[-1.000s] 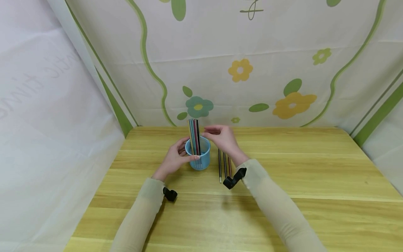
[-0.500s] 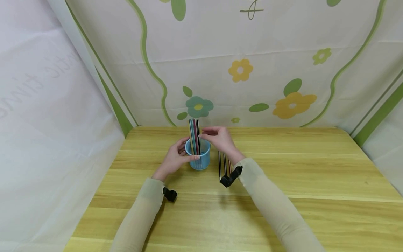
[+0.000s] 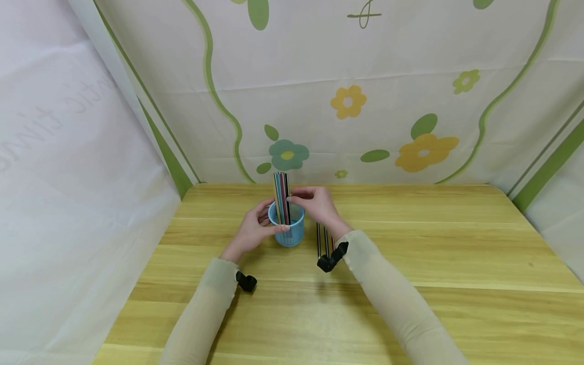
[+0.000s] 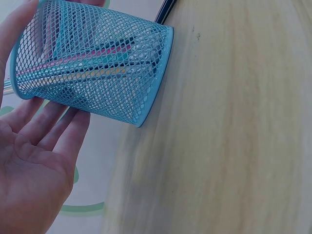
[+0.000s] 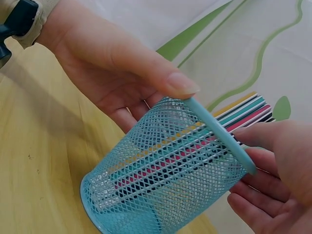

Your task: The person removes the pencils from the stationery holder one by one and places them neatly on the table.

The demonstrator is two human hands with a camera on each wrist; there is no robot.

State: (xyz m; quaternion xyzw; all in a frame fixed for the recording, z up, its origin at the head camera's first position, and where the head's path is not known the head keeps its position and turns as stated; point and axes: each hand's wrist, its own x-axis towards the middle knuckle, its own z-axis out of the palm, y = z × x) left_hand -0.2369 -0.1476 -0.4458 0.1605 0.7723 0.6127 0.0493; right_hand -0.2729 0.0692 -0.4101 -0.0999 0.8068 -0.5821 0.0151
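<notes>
A light blue mesh pencil cup [image 3: 292, 233] stands on the table, holding a bundle of coloured pencils [image 3: 282, 197] that lean together. My left hand [image 3: 251, 228] grips the cup, thumb over the near rim and fingers round the far side, as the left wrist view shows. My right hand [image 3: 317, 203] is at the bundle's right side above the rim. In the right wrist view its thumb [image 5: 258, 134] lies against a black pencil [image 5: 265, 117], the other fingers bent beyond the rim; it appears to pinch that pencil. The fingertips behind are partly hidden.
Several dark pencils [image 3: 319, 241] lie side by side on the wooden table [image 3: 410, 243], right of the cup and partly hidden beneath my right wrist. A floral cloth backdrop [image 3: 310, 111] rises behind the table's far edge. Another cloth hangs at the left.
My right hand has moved slightly left and down, from beside the cup's rim to the black pencil. The left hand, cup and bundle stay where they were.
</notes>
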